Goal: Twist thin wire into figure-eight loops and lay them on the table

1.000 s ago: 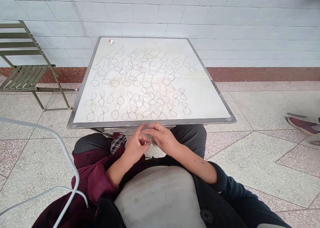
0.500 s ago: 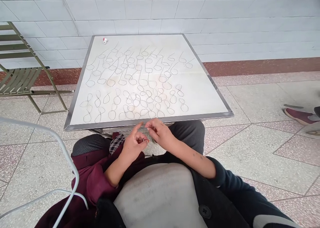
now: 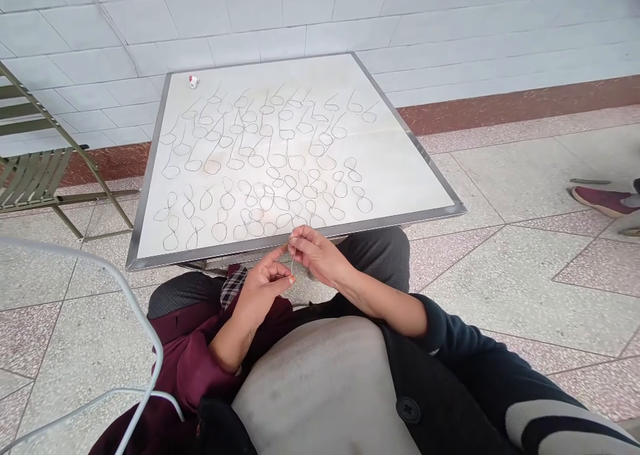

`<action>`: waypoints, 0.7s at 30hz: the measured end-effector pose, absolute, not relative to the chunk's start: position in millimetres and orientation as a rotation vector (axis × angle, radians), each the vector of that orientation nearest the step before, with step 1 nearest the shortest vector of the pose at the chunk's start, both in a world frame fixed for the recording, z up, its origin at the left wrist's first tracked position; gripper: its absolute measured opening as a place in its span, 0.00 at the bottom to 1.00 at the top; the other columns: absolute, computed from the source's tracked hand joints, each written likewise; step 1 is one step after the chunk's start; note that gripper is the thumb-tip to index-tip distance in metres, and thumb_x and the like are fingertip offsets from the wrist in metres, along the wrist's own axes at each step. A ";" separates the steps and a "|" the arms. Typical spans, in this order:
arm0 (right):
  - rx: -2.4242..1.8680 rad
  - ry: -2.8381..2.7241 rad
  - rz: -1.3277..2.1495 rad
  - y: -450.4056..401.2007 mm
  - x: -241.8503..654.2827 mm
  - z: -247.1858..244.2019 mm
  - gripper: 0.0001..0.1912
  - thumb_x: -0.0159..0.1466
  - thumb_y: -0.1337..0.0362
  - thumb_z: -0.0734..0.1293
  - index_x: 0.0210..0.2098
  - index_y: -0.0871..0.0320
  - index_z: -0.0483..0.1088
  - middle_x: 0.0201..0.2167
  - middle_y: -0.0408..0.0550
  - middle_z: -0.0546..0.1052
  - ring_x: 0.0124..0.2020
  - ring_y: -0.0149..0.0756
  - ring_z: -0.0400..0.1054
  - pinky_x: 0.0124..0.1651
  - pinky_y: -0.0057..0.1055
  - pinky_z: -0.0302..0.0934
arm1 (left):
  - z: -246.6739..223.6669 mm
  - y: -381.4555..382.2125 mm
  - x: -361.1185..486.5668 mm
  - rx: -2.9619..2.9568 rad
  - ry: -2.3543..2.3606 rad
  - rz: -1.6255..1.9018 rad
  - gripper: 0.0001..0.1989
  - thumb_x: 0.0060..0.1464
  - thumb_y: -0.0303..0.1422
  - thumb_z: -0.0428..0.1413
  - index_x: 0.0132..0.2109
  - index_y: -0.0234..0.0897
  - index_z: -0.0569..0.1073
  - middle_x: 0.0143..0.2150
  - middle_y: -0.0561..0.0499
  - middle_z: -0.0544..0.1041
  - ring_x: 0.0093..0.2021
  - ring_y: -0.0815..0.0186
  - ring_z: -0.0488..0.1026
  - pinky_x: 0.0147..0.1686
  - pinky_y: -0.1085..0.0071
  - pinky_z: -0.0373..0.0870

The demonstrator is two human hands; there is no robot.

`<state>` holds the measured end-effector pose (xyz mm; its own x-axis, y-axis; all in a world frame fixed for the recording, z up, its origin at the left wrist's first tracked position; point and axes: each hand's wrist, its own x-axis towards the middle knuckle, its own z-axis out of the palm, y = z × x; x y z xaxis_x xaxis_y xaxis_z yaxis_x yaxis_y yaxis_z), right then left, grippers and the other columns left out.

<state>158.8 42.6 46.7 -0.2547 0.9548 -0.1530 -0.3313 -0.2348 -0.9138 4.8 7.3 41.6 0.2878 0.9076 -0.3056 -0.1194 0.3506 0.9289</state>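
Near the front edge of a white table (image 3: pixel 400 182) with a grey rim, my two hands meet over my lap. A thin wire (image 3: pixel 293 263) runs between them. My left hand (image 3: pixel 267 282) pinches its lower end between thumb and a finger, with the index finger reaching up to the other hand. My right hand (image 3: pixel 317 252) closes its fingertips on the upper part. Many thin wire loops (image 3: pixel 220 232) lie on the tabletop, single loops with straight tails at the back and figure-eight shapes at the front.
A small white and red object (image 3: pixel 194 82) rests at the table's back left corner. At the left stands a green slatted folding chair (image 3: pixel 37 168), with a pale curved tube (image 3: pixel 125 302) before it. A person's maroon shoe (image 3: pixel 605 200) shows at the far right.
My right hand has turned and lifted slightly, and the fingers of my left hand have straightened somewhat. More of the wire shows between them. The view has tilted a little.
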 end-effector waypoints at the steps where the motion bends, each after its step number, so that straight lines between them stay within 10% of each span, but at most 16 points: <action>1: -0.919 -1.073 1.621 45.1 161.6 47.1 0.09 0.62 0.60 0.64 0.40 0.54 0.60 0.27 0.38 0.64 0.27 0.28 0.60 0.32 0.28 0.58 | 42.1 7.9 4.0 0.914 1.031 0.853 0.33 0.45 0.29 0.64 0.60 0.35 0.67 0.27 0.55 0.72 0.25 0.74 0.62 0.25 0.77 0.55; 5: -0.807 -1.786 1.171 61.0 179.3 53.7 0.13 0.66 0.62 0.62 0.51 0.51 0.63 0.36 0.45 0.65 0.36 0.33 0.61 0.39 0.34 0.62 | 44.4 9.8 0.1 0.769 0.997 0.872 0.33 0.44 0.28 0.64 0.59 0.34 0.67 0.27 0.56 0.71 0.22 0.76 0.59 0.21 0.78 0.49; 10: -0.563 -2.496 0.540 84.6 195.6 71.9 0.08 0.67 0.62 0.63 0.41 0.54 0.74 0.47 0.52 0.66 0.47 0.40 0.57 0.47 0.39 0.59 | 45.0 9.3 -4.9 0.704 0.980 0.874 0.34 0.44 0.27 0.64 0.60 0.35 0.66 0.29 0.56 0.72 0.24 0.76 0.63 0.23 0.78 0.56; 21: -0.075 -2.995 0.069 100.8 188.9 111.2 0.11 0.71 0.67 0.57 0.39 0.55 0.71 0.36 0.45 0.74 0.44 0.36 0.60 0.44 0.34 0.52 | 46.5 6.7 -3.7 0.856 0.996 0.856 0.41 0.42 0.29 0.66 0.64 0.36 0.61 0.27 0.58 0.71 0.22 0.75 0.60 0.17 0.78 0.50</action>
<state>188.9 100.8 111.2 -0.9883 0.0530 0.1428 0.0464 0.9977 -0.0492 -3.7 6.7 46.5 0.3006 0.8919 -0.3377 -0.2003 0.4052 0.8920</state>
